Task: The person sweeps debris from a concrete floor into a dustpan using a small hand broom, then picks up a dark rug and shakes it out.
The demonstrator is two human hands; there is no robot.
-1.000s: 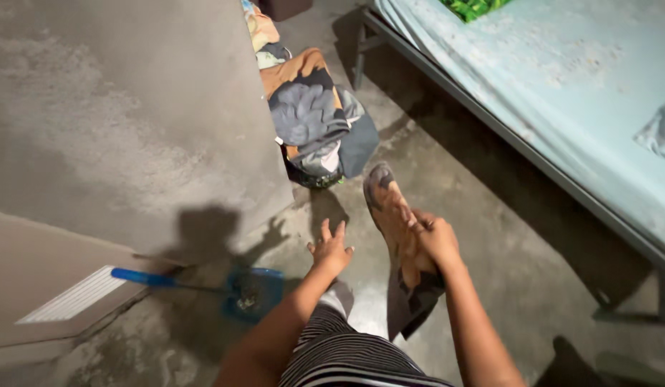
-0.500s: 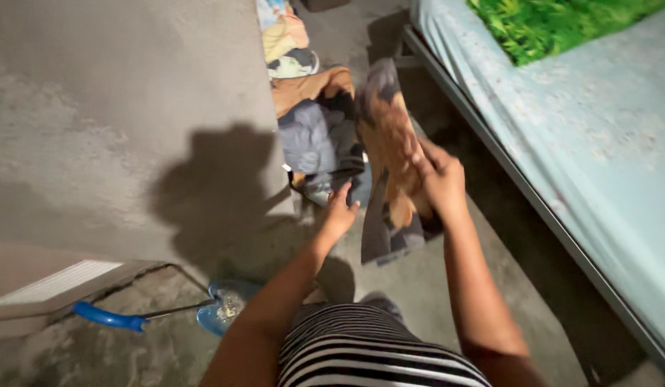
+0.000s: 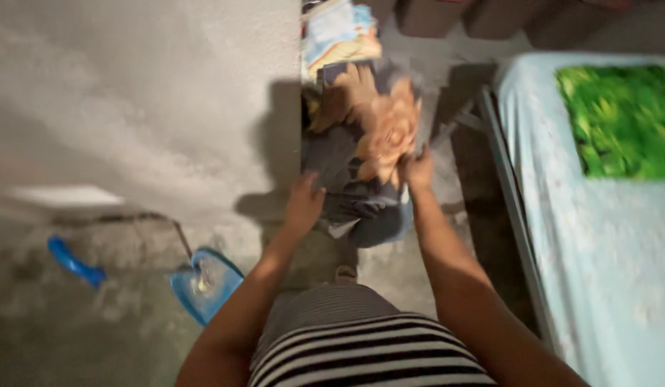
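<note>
A black-and-white striped garment (image 3: pixel 361 344) fills the bottom edge, with a blue dustpan (image 3: pixel 203 283) on the concrete floor (image 3: pixel 74 330) to its left. The left hand (image 3: pixel 305 204) hangs over the heap of clothes (image 3: pixel 357 208), fingers loosely spread and holding nothing. The right hand (image 3: pixel 417 170) is closed on the lower edge of an orange-and-grey patterned cloth (image 3: pixel 386 125), blurred, lifted above the heap. Beyond stands a bed with a pale blue mattress (image 3: pixel 597 236).

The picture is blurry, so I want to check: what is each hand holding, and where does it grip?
The right hand pinches the orange-patterned cloth at its lower edge. The left hand holds nothing.
</note>
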